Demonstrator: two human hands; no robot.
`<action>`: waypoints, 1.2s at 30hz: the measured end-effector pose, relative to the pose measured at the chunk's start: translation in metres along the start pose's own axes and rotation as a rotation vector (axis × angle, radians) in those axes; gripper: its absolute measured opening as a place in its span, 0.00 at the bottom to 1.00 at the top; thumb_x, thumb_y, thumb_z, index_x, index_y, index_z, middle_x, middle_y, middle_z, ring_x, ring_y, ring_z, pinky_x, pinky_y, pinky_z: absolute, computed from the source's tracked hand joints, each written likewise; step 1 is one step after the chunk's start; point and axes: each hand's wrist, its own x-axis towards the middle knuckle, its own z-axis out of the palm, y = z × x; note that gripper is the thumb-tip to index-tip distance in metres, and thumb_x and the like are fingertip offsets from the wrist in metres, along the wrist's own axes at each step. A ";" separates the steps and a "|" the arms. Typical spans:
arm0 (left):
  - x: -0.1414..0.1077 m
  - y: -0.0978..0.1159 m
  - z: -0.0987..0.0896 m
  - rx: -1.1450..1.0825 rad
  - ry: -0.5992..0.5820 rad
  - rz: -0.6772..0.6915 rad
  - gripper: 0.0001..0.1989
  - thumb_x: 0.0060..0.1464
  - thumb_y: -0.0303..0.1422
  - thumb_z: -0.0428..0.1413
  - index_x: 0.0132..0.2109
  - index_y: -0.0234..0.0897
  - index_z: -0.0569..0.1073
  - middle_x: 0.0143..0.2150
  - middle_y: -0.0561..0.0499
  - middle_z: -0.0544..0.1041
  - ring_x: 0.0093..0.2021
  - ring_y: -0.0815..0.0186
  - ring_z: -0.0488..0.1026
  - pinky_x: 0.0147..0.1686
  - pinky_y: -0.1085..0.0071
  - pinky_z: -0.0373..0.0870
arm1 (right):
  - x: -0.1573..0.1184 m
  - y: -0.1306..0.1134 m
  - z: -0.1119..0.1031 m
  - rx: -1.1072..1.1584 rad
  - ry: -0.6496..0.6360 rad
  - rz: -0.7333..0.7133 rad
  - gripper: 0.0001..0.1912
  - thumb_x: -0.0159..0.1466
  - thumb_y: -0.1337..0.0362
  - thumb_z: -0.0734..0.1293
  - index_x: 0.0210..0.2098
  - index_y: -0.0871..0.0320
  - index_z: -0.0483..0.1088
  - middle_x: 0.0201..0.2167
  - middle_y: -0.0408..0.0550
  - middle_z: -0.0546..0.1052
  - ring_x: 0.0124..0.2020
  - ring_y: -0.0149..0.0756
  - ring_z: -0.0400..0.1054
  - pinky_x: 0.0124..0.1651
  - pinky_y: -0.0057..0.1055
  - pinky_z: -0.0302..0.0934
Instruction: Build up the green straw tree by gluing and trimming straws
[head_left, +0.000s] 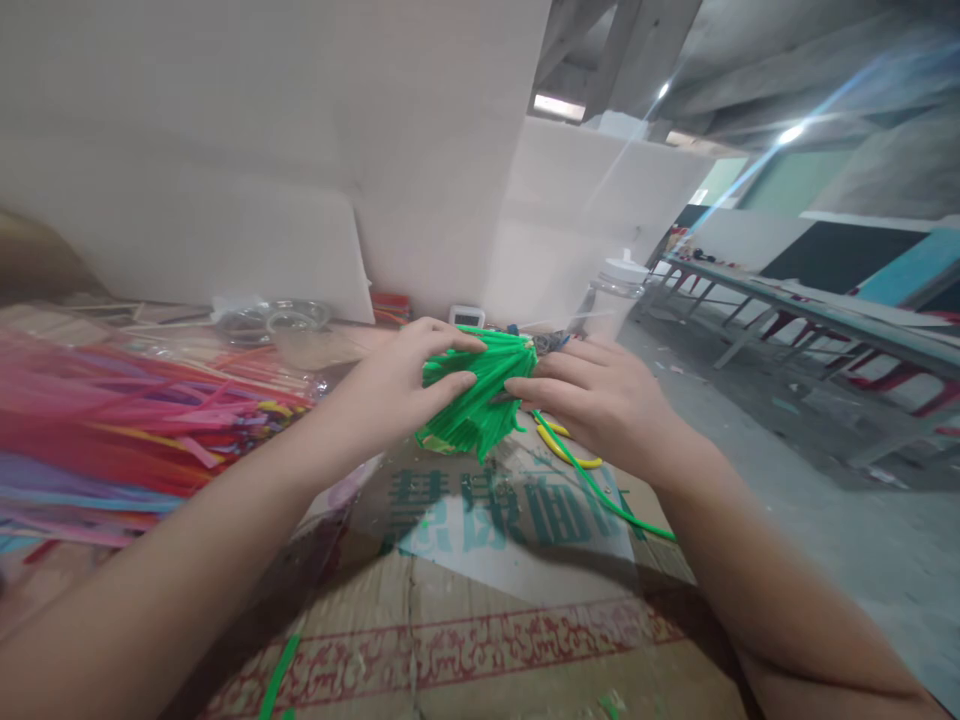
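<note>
Here, the green bundle [480, 395] between both hands' fingers, left [454, 345] and right [540, 372] grasping its sides.

Holding a flared bundle of bright green strips [484, 390] between the bare left hand [416, 375] and bare right hand [604, 390], above a printed brown cardboard surface [360, 610]. Flanked at left by loose pink, red and purple strips [112, 420], at far right by a clear bottle with a white lid [619, 290].
</note>
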 end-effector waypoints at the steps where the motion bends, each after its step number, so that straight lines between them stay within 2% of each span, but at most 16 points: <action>1: 0.000 0.000 0.000 0.001 0.002 -0.002 0.14 0.61 0.34 0.54 0.52 0.37 0.75 0.53 0.45 0.75 0.55 0.61 0.72 0.60 0.60 0.66 | 0.000 0.000 -0.001 0.012 0.000 -0.003 0.10 0.71 0.63 0.63 0.43 0.57 0.76 0.32 0.46 0.78 0.34 0.36 0.64 0.37 0.34 0.52; 7: -0.001 -0.001 0.000 0.007 0.009 -0.024 0.14 0.61 0.34 0.54 0.52 0.38 0.75 0.53 0.46 0.75 0.56 0.60 0.72 0.60 0.60 0.66 | 0.000 0.003 -0.006 0.061 -0.007 0.050 0.11 0.72 0.63 0.61 0.44 0.57 0.75 0.35 0.48 0.79 0.35 0.36 0.66 0.40 0.33 0.55; 15: -0.001 -0.001 0.000 -0.001 0.006 -0.002 0.14 0.61 0.34 0.54 0.52 0.38 0.75 0.53 0.46 0.75 0.55 0.61 0.72 0.60 0.59 0.66 | -0.001 0.000 0.001 0.016 -0.005 -0.006 0.09 0.71 0.63 0.63 0.45 0.58 0.75 0.35 0.47 0.79 0.35 0.36 0.64 0.38 0.34 0.53; 27: 0.000 -0.001 0.001 0.008 0.011 0.010 0.14 0.60 0.33 0.55 0.52 0.37 0.75 0.53 0.46 0.75 0.56 0.61 0.72 0.60 0.61 0.66 | 0.001 -0.001 0.002 0.043 0.030 0.006 0.08 0.71 0.64 0.63 0.43 0.57 0.75 0.33 0.47 0.79 0.33 0.36 0.66 0.37 0.34 0.55; 29: 0.000 -0.002 0.001 0.013 0.016 0.010 0.14 0.60 0.34 0.55 0.52 0.38 0.76 0.53 0.46 0.76 0.56 0.60 0.72 0.60 0.60 0.66 | 0.003 -0.002 0.000 0.101 0.061 0.041 0.09 0.71 0.63 0.63 0.44 0.58 0.74 0.34 0.48 0.79 0.34 0.37 0.67 0.38 0.34 0.58; 32: 0.001 -0.007 -0.001 0.011 0.028 -0.007 0.16 0.60 0.36 0.54 0.53 0.37 0.76 0.53 0.46 0.76 0.56 0.59 0.72 0.59 0.59 0.66 | 0.003 -0.004 -0.001 0.250 0.115 0.172 0.10 0.72 0.62 0.61 0.47 0.59 0.72 0.36 0.51 0.78 0.37 0.37 0.70 0.39 0.33 0.62; 36: 0.002 -0.019 -0.005 -0.005 0.040 -0.124 0.18 0.59 0.39 0.54 0.54 0.38 0.75 0.54 0.46 0.77 0.54 0.58 0.73 0.57 0.59 0.68 | -0.001 -0.004 0.003 0.380 0.097 0.347 0.11 0.71 0.63 0.62 0.50 0.58 0.69 0.44 0.52 0.78 0.39 0.36 0.72 0.40 0.32 0.64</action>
